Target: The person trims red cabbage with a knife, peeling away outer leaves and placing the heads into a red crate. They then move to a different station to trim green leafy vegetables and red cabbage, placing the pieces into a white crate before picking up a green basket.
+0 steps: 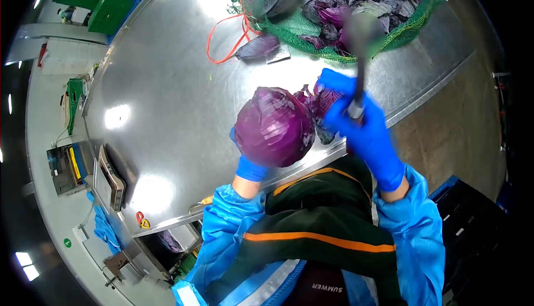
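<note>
My left hand [248,164], in a blue glove, holds a whole red cabbage [274,126] up over the near edge of the steel table; most of the hand is hidden behind the head. My right hand [361,128], also gloved in blue, grips the handle of a knife [360,55] whose blade points up and away, blurred by motion. Loose purple cabbage leaves [318,105] lie on the table between the cabbage and my right hand.
A green net sack [311,28] full of red cabbages lies at the far side, with an orange cord [222,42] and a loose leaf [258,47] beside it. A scale [114,181] stands on the steel table [167,94] at the left. A dark crate [473,222] stands at my right.
</note>
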Available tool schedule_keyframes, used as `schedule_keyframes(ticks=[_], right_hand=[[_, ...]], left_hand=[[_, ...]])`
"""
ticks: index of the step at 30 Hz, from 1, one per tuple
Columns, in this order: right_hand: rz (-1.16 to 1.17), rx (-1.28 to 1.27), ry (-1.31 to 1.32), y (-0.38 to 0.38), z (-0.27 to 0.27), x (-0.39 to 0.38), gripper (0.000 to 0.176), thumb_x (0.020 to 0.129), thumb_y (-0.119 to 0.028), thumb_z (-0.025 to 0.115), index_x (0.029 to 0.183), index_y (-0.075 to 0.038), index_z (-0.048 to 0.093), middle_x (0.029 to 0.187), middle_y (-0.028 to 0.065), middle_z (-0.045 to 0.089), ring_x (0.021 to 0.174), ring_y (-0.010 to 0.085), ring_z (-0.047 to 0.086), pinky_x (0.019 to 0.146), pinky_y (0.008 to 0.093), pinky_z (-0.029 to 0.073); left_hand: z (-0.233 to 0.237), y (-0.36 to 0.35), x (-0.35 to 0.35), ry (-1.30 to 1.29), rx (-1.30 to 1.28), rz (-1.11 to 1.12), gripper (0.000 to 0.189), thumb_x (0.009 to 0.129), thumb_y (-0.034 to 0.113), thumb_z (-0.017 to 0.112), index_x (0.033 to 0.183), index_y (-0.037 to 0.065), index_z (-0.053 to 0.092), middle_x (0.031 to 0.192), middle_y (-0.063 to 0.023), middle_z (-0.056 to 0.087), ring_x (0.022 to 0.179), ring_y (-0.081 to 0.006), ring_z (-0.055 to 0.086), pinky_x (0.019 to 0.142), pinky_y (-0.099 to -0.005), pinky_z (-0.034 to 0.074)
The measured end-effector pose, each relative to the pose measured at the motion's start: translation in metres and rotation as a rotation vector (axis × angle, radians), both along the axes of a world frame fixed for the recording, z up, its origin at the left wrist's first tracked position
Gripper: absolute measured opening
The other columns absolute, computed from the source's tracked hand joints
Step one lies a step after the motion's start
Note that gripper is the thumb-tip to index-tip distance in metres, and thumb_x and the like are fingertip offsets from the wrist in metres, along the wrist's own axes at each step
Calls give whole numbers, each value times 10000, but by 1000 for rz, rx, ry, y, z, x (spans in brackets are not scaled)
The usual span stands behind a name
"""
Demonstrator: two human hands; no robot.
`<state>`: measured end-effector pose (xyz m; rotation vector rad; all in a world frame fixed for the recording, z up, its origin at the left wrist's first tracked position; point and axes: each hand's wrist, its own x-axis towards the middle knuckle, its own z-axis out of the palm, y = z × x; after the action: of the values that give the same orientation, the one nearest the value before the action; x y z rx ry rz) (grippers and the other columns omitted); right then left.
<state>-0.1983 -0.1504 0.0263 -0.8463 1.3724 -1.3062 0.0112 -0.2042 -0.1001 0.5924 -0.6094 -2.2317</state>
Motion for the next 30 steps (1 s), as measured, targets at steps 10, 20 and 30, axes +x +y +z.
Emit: schedule_keyframes(ticks=[10, 20, 30], right_hand=[[-153, 64, -21, -5, -25, -29, 325, 772, -32, 663, 1088, -41, 584, 1043, 64, 590, 928, 155, 583, 797, 274, 480], [-333, 226, -402, -19, -64, -22, 370, 822, -282, 608, 1104, -44, 585, 992, 39, 618, 897, 140, 580, 699, 223, 445], [-493, 277, -124, 37, -116, -64, 328, 879, -322, 544, 1070, -58, 587, 961, 91, 593, 823, 135, 564, 654, 251, 461]], left_hand=[[33, -7, -1, 219, -93, 28, 584, 928, 424, 367, 1389, 78, 274, 1395, -116, 347, 1250, -291, 376, 1051, -461, 323], [-23, 13, -6, -826, -553, 78, 779, 747, 525, 610, 1358, 126, 335, 1367, -110, 382, 1275, -282, 349, 1066, -443, 283], [-18, -15, 52, 60, 278, 482, 742, 797, 483, 578, 1376, 117, 292, 1350, -148, 386, 1219, -323, 396, 980, -485, 371]])
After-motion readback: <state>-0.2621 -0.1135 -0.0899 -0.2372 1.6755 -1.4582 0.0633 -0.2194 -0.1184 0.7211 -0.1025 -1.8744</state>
